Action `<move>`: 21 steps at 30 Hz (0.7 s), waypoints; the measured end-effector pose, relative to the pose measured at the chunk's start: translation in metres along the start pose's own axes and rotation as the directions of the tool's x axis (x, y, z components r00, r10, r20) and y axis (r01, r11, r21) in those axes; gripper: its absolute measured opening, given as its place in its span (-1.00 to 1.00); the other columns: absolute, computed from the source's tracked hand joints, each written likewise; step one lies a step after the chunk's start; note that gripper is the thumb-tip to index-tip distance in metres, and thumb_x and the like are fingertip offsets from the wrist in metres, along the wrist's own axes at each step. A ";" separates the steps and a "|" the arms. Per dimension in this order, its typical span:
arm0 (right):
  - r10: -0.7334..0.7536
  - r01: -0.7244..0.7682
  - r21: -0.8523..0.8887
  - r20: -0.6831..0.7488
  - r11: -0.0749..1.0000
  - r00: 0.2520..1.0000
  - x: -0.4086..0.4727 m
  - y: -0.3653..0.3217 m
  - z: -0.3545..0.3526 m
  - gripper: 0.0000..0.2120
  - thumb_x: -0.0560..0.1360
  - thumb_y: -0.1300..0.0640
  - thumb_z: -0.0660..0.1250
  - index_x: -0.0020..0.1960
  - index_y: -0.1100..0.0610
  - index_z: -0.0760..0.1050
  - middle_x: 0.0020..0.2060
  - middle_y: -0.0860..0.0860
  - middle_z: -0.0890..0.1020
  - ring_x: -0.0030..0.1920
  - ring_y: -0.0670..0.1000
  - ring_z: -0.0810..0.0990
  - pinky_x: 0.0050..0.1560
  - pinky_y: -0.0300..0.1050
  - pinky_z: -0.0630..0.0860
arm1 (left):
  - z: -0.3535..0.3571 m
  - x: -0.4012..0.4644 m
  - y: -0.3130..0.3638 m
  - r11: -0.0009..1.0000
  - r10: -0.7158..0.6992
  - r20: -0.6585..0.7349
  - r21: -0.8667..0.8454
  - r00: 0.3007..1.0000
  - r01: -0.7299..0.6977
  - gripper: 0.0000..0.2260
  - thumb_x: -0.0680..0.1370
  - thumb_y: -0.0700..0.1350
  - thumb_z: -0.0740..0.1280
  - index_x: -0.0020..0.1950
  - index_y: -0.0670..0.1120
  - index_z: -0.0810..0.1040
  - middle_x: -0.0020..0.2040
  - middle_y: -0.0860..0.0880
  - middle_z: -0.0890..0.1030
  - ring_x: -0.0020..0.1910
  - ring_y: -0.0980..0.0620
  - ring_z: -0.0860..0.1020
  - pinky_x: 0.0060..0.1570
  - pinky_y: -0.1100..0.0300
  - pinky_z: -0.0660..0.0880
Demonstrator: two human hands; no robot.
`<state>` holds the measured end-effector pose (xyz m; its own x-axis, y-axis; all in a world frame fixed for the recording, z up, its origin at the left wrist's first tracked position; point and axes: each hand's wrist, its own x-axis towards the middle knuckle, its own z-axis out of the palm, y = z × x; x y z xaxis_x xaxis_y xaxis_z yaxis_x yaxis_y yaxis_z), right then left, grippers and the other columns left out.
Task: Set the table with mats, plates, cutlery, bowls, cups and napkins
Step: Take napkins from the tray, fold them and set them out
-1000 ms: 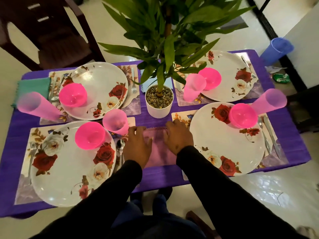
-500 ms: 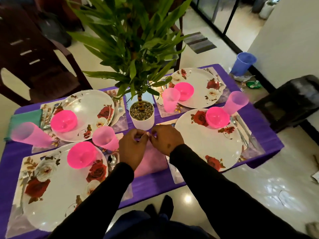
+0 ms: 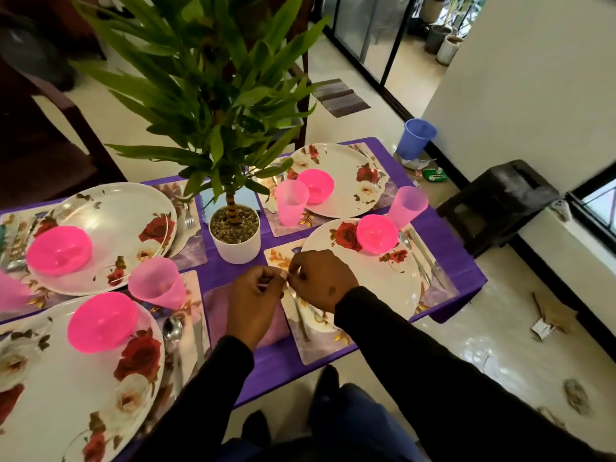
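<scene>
Both hands had lifted off the flattened pink napkin (image 3: pixel 216 305) – left hand (image 3: pixel 255 303) and right hand (image 3: pixel 320 281) pinched its far edge, long axis running toward the person.

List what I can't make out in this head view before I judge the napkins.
- Napkin: mostly under both hands; its fold cannot be told.
- What the fingertips pinch: too small.
- Near-left plate: cut off by the left and bottom edges.
- Cup at the left edge: cut off, blurred.
- Far-left cutlery: partly cut off by the edge.
</scene>
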<state>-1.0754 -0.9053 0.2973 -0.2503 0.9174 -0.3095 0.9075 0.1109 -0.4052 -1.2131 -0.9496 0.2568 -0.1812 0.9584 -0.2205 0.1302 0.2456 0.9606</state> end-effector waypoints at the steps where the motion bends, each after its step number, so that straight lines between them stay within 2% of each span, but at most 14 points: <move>1: -0.003 0.003 0.019 0.002 1.000 1.000 0.003 0.006 -0.003 -0.74 0.56 -0.10 0.29 0.12 0.03 0.61 0.07 0.03 0.66 -0.01 0.06 0.60 0.06 0.00 0.58 | 0.004 0.003 0.000 1.000 -0.011 0.016 0.011 1.000 0.011 -0.87 0.59 -0.20 0.39 -0.12 -0.01 0.65 -0.22 0.02 0.70 -0.18 -0.06 0.66 -0.17 0.14 0.54; 3: -0.027 0.027 0.047 -0.001 0.999 1.000 0.011 0.022 -0.011 -0.76 0.55 -0.08 0.29 0.08 0.02 0.61 0.08 0.02 0.67 -0.03 0.06 0.61 0.03 -0.02 0.57 | 0.017 0.010 -0.001 0.998 -0.014 0.025 0.055 1.000 0.013 -0.87 0.58 -0.18 0.42 -0.13 0.02 0.66 -0.21 0.06 0.70 -0.17 0.00 0.65 -0.16 0.15 0.53; 5: -0.059 0.060 0.063 -0.018 0.996 0.998 0.021 0.044 -0.017 -0.79 0.54 -0.07 0.30 0.03 0.02 0.61 0.00 0.01 0.68 -0.04 0.06 0.61 -0.01 -0.06 0.53 | 0.036 0.016 0.002 0.996 -0.023 0.023 0.086 0.999 0.021 -0.91 0.58 -0.15 0.42 -0.11 -0.01 0.65 -0.17 0.05 0.69 -0.15 0.04 0.64 -0.18 0.18 0.48; 9: -0.182 0.183 0.121 -0.020 0.976 0.983 0.041 0.095 -0.038 -0.83 0.53 0.00 0.30 -0.03 0.04 0.62 -0.10 -0.01 0.68 -0.09 0.02 0.59 -0.04 -0.03 0.52 | 0.086 0.029 0.015 0.980 -0.007 0.022 0.197 1.000 0.003 -0.90 0.59 -0.07 0.42 -0.13 0.03 0.63 -0.19 0.03 0.68 -0.17 -0.01 0.66 -0.24 0.10 0.54; 13: -0.301 0.286 0.202 0.049 0.937 0.952 0.047 0.152 -0.061 -0.86 0.54 0.07 0.31 -0.06 0.09 0.62 -0.14 0.00 0.66 -0.13 0.01 0.57 -0.07 -0.01 0.51 | 0.148 0.022 0.032 0.970 -0.068 -0.094 0.228 0.993 0.088 -0.91 0.60 -0.11 0.39 -0.10 -0.05 0.63 -0.21 -0.03 0.66 -0.23 0.00 0.65 -0.42 0.26 0.48; 17: -0.395 0.368 0.246 0.068 0.897 0.916 0.051 0.190 -0.077 -0.83 0.58 0.08 0.29 -0.03 0.11 0.63 -0.11 0.03 0.66 -0.10 0.02 0.59 -0.04 -0.09 0.48 | 0.198 0.022 0.043 0.961 -0.084 -0.203 0.242 0.976 0.134 -0.88 0.61 -0.15 0.37 -0.09 0.02 0.65 -0.22 0.03 0.68 -0.26 0.05 0.66 -0.29 0.23 0.49; 21: -0.469 0.428 0.316 0.064 0.847 0.881 0.053 0.212 -0.090 -0.83 0.58 0.10 0.31 -0.06 0.13 0.65 -0.14 0.02 0.67 -0.13 -0.02 0.57 -0.03 -0.16 0.42 | 0.226 0.010 0.052 0.973 -0.077 -0.283 0.188 0.956 0.134 -0.83 0.64 -0.17 0.32 -0.07 0.00 0.68 -0.19 0.07 0.71 -0.25 0.08 0.67 -0.29 0.15 0.56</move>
<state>-0.8653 -0.7990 0.2726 -0.6675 0.7318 -0.1377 0.5549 0.3655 -0.7473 -0.9876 -0.8943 0.2668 -0.4590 0.8562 -0.2374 0.2858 0.3952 0.8730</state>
